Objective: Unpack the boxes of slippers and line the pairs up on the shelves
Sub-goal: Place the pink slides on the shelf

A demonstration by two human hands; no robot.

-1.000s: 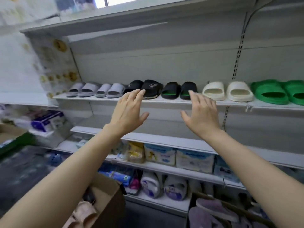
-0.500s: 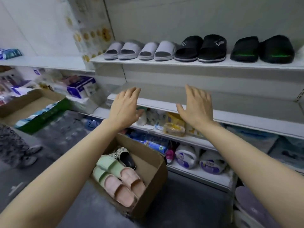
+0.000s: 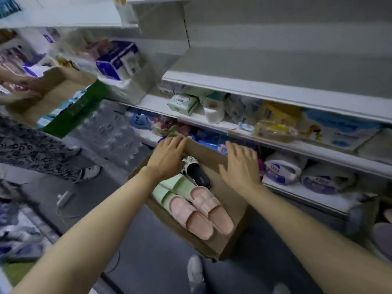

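Observation:
An open cardboard box [image 3: 230,236] stands on the floor below the shelves. Inside lie a pink pair of slippers [image 3: 199,211], a green pair [image 3: 171,188] partly under them, and a black slipper with a sparkly strap [image 3: 196,172]. My left hand [image 3: 167,158] hovers over the box's far left part with fingers straight, above the black slipper. Over the box's right side my right hand [image 3: 241,164] is spread flat. Neither hand holds anything. A bare white shelf [image 3: 275,90] runs above.
Lower shelves hold tissue packs [image 3: 183,102], a paper roll [image 3: 214,112] and wrapped rolls [image 3: 282,168]. Another person [image 3: 31,153] stands at the left by a cardboard box [image 3: 53,96]. Bottled water packs [image 3: 110,132] sit on the floor. Grey slippers [image 3: 381,236] lie at the right edge.
My view has dropped from the upper slipper shelf to the floor box. Both open hands came down from shelf height to just over the box.

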